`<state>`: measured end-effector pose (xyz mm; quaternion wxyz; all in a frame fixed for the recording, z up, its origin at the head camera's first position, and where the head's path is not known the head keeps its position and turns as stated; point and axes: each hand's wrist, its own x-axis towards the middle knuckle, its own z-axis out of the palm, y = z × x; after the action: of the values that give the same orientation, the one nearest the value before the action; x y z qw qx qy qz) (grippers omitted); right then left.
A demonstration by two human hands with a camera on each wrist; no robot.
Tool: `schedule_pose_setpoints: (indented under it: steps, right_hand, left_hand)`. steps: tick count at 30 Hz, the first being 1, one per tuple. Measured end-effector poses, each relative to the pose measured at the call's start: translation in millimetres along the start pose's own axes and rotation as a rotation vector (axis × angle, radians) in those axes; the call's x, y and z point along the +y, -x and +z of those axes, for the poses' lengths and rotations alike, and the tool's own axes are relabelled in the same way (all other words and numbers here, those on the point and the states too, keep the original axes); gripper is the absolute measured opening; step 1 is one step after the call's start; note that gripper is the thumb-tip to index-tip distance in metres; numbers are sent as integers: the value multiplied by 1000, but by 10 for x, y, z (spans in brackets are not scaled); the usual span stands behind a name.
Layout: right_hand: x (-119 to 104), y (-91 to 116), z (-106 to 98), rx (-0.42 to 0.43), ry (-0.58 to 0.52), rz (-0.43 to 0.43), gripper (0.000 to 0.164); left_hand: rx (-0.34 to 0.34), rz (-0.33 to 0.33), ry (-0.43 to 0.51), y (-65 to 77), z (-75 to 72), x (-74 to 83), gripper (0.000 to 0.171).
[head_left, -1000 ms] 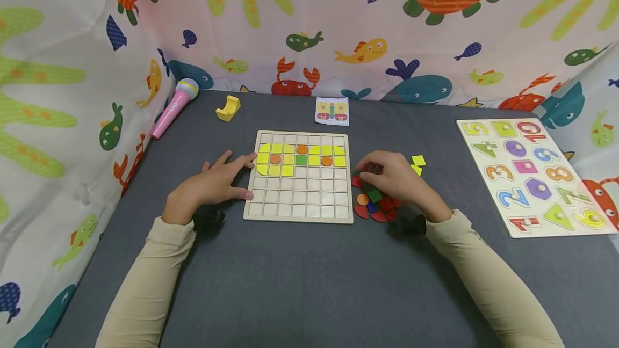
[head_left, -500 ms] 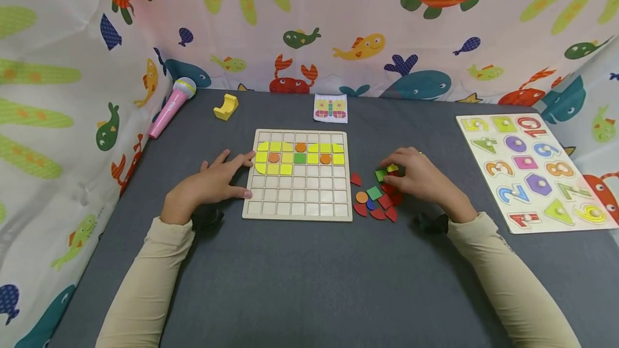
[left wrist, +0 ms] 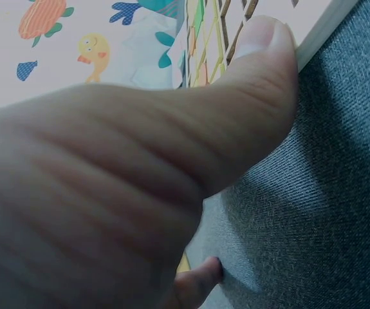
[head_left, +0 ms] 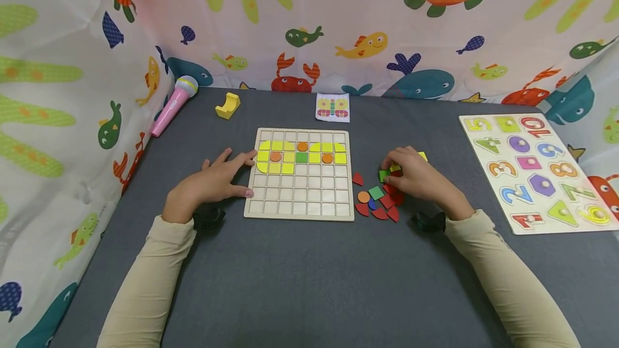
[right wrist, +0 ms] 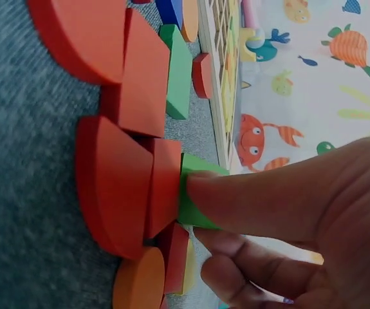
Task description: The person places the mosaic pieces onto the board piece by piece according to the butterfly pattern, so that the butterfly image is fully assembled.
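My left hand (head_left: 203, 184) lies at the left edge of a wooden grid board (head_left: 300, 197), its thumb on the rim in the left wrist view. Yellow pieces, orange discs and one green square fill cells in the board's upper rows. To the right, my right hand (head_left: 418, 173) pinches a green square block (right wrist: 194, 215), thumb on its near face. Red pieces lie right beside this block, among them a curved red piece (right wrist: 111, 193). A second green square (head_left: 375, 193) and an orange disc (head_left: 363, 197) belong to the same loose pile. Yellow pieces are partly hidden under the hand.
A picture card (head_left: 332, 108) with a butterfly pattern lies behind the board. Farther left are a yellow curved block (head_left: 228, 106) and a pink toy microphone (head_left: 174, 106). A number puzzle board (head_left: 537, 173) lies at the right. A printed cloth hangs behind the table.
My right hand has moved right, from beside the board to the far side of the pile, and now has a green block in its fingers. The left hand keeps its place.
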<state>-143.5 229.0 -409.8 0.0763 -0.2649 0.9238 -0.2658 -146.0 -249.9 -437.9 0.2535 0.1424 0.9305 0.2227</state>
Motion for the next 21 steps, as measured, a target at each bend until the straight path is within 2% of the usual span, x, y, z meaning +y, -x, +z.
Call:
schedule_pose_setpoints:
  steps: [6, 12, 19, 21]
  right_hand:
    - [-49, -39, -43, 15, -68, 50, 7]
    - [-119, -138, -55, 67, -82, 32, 8]
    - [-315, -317, 29, 76, -119, -16, 8]
    - [-377, -364, 58, 73, -129, -37, 8]
  left_hand:
    - [-1, 12, 9, 23, -20, 4, 104]
    - [-8, 12, 27, 52, -33, 8, 110]
    - [-30, 8, 46, 215, -140, 267, 102]
    - [-25, 17, 45, 233, -141, 288, 100]
